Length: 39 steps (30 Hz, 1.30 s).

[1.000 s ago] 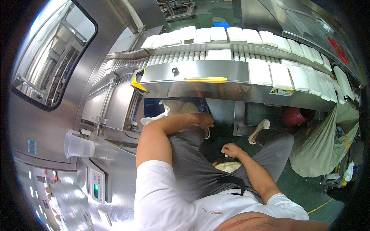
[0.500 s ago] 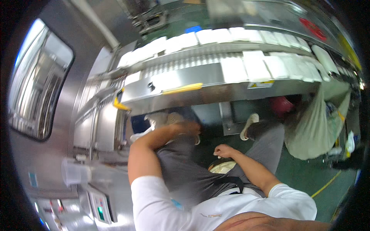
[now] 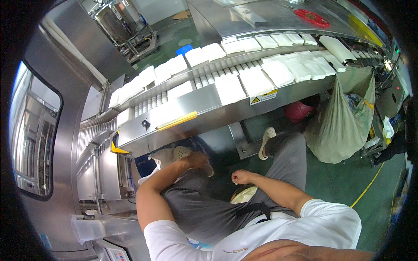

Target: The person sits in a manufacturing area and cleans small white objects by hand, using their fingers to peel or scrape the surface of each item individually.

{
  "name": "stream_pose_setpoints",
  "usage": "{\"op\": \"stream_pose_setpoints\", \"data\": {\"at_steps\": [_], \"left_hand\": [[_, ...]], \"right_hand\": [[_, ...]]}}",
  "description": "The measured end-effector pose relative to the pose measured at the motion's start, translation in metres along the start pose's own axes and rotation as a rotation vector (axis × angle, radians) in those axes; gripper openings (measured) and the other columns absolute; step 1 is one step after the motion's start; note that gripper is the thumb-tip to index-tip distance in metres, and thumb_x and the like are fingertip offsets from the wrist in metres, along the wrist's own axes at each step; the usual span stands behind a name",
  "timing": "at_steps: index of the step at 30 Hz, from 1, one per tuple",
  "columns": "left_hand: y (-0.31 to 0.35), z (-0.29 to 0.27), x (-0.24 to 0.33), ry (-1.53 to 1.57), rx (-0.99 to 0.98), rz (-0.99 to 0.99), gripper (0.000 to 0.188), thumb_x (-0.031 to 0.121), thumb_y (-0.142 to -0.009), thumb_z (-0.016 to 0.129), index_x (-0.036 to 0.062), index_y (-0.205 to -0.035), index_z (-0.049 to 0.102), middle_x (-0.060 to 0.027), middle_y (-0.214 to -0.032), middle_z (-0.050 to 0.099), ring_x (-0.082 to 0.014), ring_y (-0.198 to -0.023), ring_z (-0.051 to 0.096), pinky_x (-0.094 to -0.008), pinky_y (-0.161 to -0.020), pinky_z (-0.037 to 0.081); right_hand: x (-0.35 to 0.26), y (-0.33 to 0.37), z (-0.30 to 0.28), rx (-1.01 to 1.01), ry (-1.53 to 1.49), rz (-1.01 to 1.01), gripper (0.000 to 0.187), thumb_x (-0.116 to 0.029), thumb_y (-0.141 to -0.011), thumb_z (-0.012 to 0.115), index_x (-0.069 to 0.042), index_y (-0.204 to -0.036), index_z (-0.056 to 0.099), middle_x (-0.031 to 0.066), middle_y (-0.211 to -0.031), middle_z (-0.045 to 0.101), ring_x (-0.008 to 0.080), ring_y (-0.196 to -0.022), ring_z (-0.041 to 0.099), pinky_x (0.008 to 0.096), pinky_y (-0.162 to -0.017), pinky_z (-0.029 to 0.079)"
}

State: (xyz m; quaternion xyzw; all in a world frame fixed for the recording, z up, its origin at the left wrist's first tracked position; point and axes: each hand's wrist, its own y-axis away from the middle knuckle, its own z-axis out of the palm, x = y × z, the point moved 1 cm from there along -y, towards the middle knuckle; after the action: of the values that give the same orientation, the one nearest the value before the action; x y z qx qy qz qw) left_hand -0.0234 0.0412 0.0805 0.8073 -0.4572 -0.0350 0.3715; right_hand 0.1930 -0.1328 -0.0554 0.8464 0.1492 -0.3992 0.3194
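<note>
My left hand (image 3: 199,160) hangs low over my left knee, in front of the conveyor and near a beige clog (image 3: 182,152). Its fingers are turned away and hidden, so what it holds, if anything, does not show. My right hand (image 3: 242,176) is held between my thighs, its fingers curled closed; a small pale bit shows at the fingertips, too small to name. Just below that hand is a cream-coloured seat (image 3: 244,195), partly covered by my legs. White flat packets (image 3: 229,88) lie in two rows along the conveyor (image 3: 167,126), out of reach of both hands.
A pale green cloth sack (image 3: 337,126) hangs at the conveyor's right end. Beneath the conveyor sits a dark red bucket (image 3: 298,111). A clear plastic jug (image 3: 88,229) and a scale (image 3: 114,251) stand at lower left. A red tray (image 3: 311,18) lies on the steel table beyond.
My view has turned, so the conveyor now slants up to the right and the picture is sharper. Both hands keep nearly the same place against my legs.
</note>
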Motion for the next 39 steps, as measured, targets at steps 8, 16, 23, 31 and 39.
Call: {"op": "stream_pose_setpoints", "data": {"at_steps": [8, 16, 23, 31, 39], "left_hand": [[-0.008, 0.023, -0.017, 0.015, -0.033, -0.077, 0.056, 0.043, -0.073, 0.073, 0.0092, -0.117, 0.065, -0.0164, -0.116, 0.066, -0.0334, -0.107, 0.063, -0.0415, -0.090, 0.050], [-0.019, 0.063, -0.049, -0.094, 0.011, 0.000, 0.050, 0.038, -0.079, 0.070, 0.0045, -0.115, 0.065, -0.0179, -0.116, 0.064, -0.0335, -0.110, 0.061, -0.0421, -0.092, 0.050], [-0.021, 0.044, -0.028, 0.065, 0.018, -0.111, 0.053, 0.044, -0.079, 0.071, 0.0014, -0.110, 0.065, -0.0206, -0.109, 0.065, -0.0360, -0.104, 0.062, -0.0439, -0.087, 0.051], [-0.012, 0.098, -0.077, -0.024, 0.126, -0.062, 0.052, 0.046, -0.076, 0.073, 0.0007, -0.102, 0.068, -0.0192, -0.099, 0.069, -0.0342, -0.094, 0.066, -0.0429, -0.079, 0.053], [-0.003, 0.083, -0.083, -0.287, -0.193, -0.004, 0.031, 0.025, -0.093, 0.056, 0.0124, -0.120, 0.062, -0.0130, -0.121, 0.059, -0.0333, -0.113, 0.054, -0.0473, -0.085, 0.051]], "right_hand": [[0.013, -0.005, 0.006, 0.064, 0.036, -0.012, 0.029, -0.025, -0.081, 0.063, -0.004, -0.101, 0.066, 0.0155, -0.095, 0.067, 0.0309, -0.090, 0.065, 0.0406, -0.078, 0.050], [-0.038, 0.004, -0.013, 0.242, 0.122, -0.084, 0.062, -0.027, -0.081, 0.065, 0.003, -0.133, 0.047, 0.0227, -0.151, 0.028, 0.0380, -0.139, 0.028, 0.0416, -0.115, 0.024], [-0.048, 0.011, -0.020, 0.352, 0.160, -0.051, 0.070, -0.027, -0.081, 0.066, 0.004, -0.137, 0.040, 0.0276, -0.152, 0.020, 0.0414, -0.141, 0.022, 0.0475, -0.115, 0.020], [-0.072, -0.010, -0.006, 0.300, 0.198, -0.054, 0.071, -0.029, -0.080, 0.067, 0.004, -0.137, 0.040, 0.0267, -0.149, 0.028, 0.0405, -0.139, 0.026, 0.0461, -0.115, 0.022], [-0.046, -0.003, 0.002, -0.435, 0.201, 0.076, 0.043, -0.035, -0.082, 0.066, -0.002, -0.110, 0.065, 0.0181, -0.101, 0.068, 0.0331, -0.095, 0.064, 0.0422, -0.081, 0.050]]}}
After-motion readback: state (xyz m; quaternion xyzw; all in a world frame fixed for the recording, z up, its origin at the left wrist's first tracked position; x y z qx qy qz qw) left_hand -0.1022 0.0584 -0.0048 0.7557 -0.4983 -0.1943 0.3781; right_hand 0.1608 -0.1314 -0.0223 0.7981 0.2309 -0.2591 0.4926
